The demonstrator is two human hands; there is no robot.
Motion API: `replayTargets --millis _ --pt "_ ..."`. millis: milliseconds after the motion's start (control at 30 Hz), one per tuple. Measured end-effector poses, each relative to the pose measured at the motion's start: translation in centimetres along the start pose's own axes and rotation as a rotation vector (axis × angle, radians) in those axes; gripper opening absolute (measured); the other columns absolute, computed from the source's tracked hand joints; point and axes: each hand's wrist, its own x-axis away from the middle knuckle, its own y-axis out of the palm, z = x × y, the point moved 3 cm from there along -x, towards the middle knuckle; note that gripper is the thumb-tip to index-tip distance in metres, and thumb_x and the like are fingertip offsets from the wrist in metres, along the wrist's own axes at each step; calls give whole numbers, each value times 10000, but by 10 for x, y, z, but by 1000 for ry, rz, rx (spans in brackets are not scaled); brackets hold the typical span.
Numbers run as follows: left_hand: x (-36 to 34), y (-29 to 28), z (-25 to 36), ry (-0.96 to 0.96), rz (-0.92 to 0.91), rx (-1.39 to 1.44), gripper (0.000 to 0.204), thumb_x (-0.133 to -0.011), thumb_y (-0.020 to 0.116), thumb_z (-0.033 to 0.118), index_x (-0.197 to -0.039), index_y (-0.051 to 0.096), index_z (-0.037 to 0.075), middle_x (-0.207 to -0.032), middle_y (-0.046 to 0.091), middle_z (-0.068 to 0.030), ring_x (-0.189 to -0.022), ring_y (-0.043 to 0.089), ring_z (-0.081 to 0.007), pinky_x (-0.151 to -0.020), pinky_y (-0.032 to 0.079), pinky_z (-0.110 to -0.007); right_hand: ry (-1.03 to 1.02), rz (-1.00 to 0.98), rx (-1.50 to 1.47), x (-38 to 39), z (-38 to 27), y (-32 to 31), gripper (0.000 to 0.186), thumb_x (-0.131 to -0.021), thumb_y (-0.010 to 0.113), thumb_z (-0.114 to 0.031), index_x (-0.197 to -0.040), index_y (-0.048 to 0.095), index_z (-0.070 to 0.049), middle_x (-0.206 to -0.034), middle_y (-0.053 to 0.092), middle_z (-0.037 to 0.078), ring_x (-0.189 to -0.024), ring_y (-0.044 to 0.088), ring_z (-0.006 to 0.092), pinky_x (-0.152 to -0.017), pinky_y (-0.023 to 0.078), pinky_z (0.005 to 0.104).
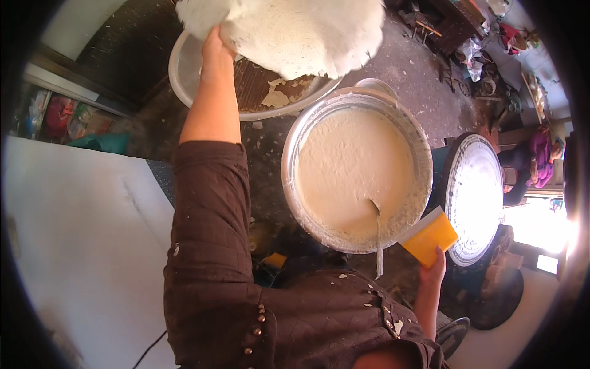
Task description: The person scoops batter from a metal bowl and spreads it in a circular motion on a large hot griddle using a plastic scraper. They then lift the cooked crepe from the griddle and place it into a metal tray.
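Sheet [301,31]: white and ragged-edged, held by the left grip [218,46] at its lower left edge; the rest is spread to the right of that grip, partly cut off by the frame.
Basin [179,69]: seen beneath the left grip, partly covered by the sheet; pale scraps [278,95] are shown on its brown bottom.
Pot [289,166]: set between the two grips, with pale batter [353,163] contained in it.
Disc [474,197]: round and brightly lit, placed just beyond the right grip [434,265].
Scraper [430,238]: yellow with a white edge, held in the right grip, near the pot's rim; contact cannot be told.
Left grip: pinched on the sheet, fingers partly hidden.
Right grip: closed on the scraper's lower end.
Spoon [378,246]: dipped in the batter left of the right grip, its handle laid across the rim.
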Motion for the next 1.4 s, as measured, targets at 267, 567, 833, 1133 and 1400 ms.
replayTargets --millis 267,567,833,1133,1400 --pt "12 -152 -132 -340 493 -151 292 -890 410 215 -1143 495 99 -1110 564 -70 -975 554 -274 -833 444 -444 16 -41 120 -10 -1 29 368 -840 492 -155 -1172 431 -10 -1097 544 104 -1006 541 254 -872 430 375" --pt "21 -177 -167 -316 606 142 300 -873 378 207 -1111 490 63 -1127 536 -103 -999 528 -292 -825 451 -407 40 -62 119 -8 -15 57 380 -836 499 -152 -1179 436 -3 -1107 539 106 -1017 534 244 -887 418 368" --pt "40 -117 -141 -258 309 -344 303 -854 396 165 -1102 468 5 -1107 525 -118 -1031 505 -263 -861 454 -385 190 240 -374 -4 14 15 343 -851 510 -156 -1154 469 0 -1061 558 90 -964 548 215 -863 424 345" --pt "420 -18 -225 -1242 -1022 -818 419 -841 480 390 -1093 562 65 -998 611 -88 -897 568 -172 -819 433 -311 150 701 -446 34 61 -91 299 -899 473 -228 -1087 507 2 -1014 565 70 -931 546 181 -803 438 303" --pt "576 -25 -277 -1516 -1111 -1374 572 -829 469 533 -1018 526 -3 -917 603 -122 -778 611 -205 -659 473 -295 303 454 -316 22 197 -115 288 -815 583 -122 -1065 541 15 -941 598 66 -838 564 148 -730 450 272"
